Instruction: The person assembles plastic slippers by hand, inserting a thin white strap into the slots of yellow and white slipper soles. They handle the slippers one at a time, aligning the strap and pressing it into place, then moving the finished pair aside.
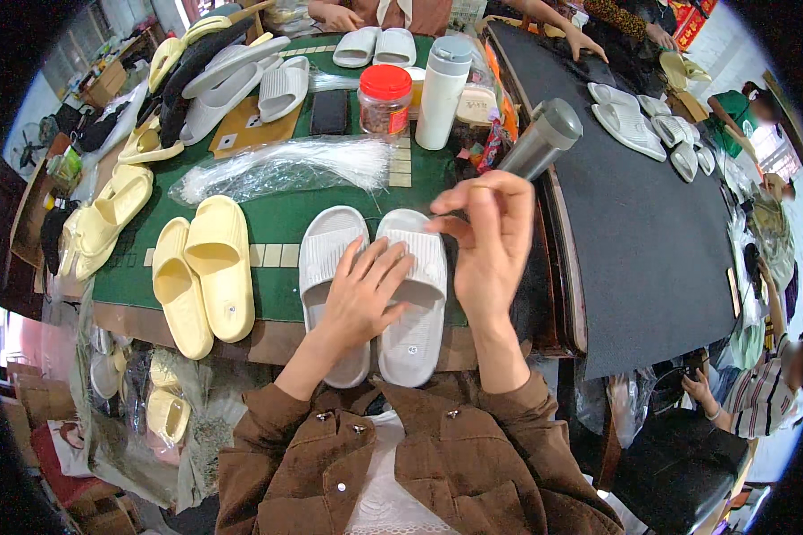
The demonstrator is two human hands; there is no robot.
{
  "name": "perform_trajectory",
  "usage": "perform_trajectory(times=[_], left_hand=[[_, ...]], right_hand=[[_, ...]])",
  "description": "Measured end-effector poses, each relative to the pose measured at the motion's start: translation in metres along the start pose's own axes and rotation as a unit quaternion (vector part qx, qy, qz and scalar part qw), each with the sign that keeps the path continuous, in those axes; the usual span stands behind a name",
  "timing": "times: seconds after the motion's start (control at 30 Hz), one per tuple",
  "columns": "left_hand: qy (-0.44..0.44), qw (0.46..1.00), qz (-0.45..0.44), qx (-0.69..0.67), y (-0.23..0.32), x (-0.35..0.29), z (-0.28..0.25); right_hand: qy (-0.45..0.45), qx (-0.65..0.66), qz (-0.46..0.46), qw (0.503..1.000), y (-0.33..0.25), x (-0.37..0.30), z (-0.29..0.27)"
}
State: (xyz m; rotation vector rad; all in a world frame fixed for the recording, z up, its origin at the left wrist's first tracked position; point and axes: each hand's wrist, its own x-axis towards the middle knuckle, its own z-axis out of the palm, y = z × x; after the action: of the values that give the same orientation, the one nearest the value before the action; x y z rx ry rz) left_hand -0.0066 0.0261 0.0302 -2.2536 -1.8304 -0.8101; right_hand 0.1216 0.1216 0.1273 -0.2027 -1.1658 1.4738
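Pair of white slippers (373, 290) pressed flat by the left hand (363, 299) at the near edge of a green table mat (281, 218).

The slippers are laid side by side, toes away from the person. The left hand is spread open across both, fingers extended onto the strap of the right slipper. The right hand (489, 241) is raised just above that strap, thumb and fingers pinched together; what is pinched cannot be made out. A yellow slipper pair (203, 272) is placed just to the left. A bundle of clear plastic ties (285, 168) is seen behind, with a red-lidded jar (384, 98), a white flask (442, 91) and a grey flask (541, 139) beyond.
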Motion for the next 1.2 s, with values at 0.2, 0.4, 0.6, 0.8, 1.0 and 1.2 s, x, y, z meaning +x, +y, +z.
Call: perform_trajectory(times=[0.2, 0.4, 0.6, 0.8, 1.0, 1.2], left_hand=[[-0.011, 1.000, -0.017, 0.001, 0.001, -0.004, 0.003], [0.007, 0.999, -0.033, 0.033, 0.002, -0.010, 0.006], [0.038, 0.988, -0.105, 0.106, 0.028, -0.016, 0.012], [0.049, 0.989, -0.120, 0.069, 0.028, -0.024, 0.009], [0.060, 0.989, -0.126, 0.048, 0.025, -0.025, 0.007], [0.054, 0.988, -0.136, 0.057, 0.019, -0.025, 0.009]], right_hand=[[0.019, -0.005, -0.103, 0.994, -0.043, -0.013, -0.012], [0.064, -0.015, -0.199, 0.978, -0.087, -0.026, -0.012], [0.039, 0.045, -0.278, 0.959, -0.128, -0.051, -0.039], [0.154, -0.148, -0.374, 0.902, -0.142, -0.063, -0.053], [0.196, -0.344, -0.460, 0.795, -0.156, -0.063, -0.083], [0.223, -0.376, -0.450, 0.779, -0.159, -0.057, -0.088]])
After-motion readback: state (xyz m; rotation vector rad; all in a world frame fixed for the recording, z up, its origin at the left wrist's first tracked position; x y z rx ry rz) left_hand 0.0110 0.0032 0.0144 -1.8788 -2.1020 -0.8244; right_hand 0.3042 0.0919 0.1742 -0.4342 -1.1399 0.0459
